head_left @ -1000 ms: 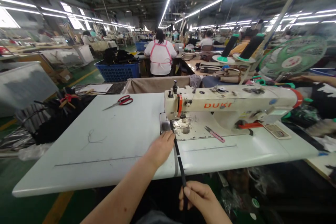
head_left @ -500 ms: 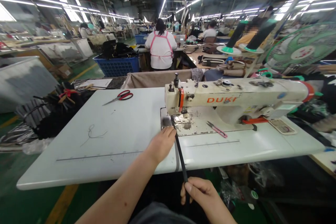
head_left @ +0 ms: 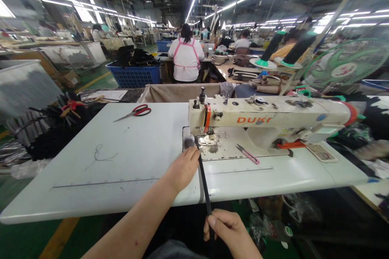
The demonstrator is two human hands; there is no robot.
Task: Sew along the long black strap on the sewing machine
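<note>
A long black strap (head_left: 205, 182) runs from under the needle area of the sewing machine (head_left: 258, 119) down over the table's front edge. My left hand (head_left: 184, 166) is closed on the strap close to the presser foot, its fingertips at the near edge of the metal plate. Below the table edge, my right hand (head_left: 223, 228) pinches the same strap between thumb and fingers. The strap's lower end is lost in the dark by my lap. Pink thread snips (head_left: 248, 154) lie on the table right of the strap.
Red-handled scissors (head_left: 136, 111) and a loose thread (head_left: 101, 156) lie on the white tabletop (head_left: 69, 166). Two dark thread cones (head_left: 272, 46) and a green fan (head_left: 346, 64) stand behind the machine. Ahead, a person in a pink-strapped apron (head_left: 186, 54) sits facing away beyond a blue basket (head_left: 133, 75).
The view has shifted slightly, so the table and machine sit a little lower and further left. Both hands keep their hold on the strap, with little other visible change.
</note>
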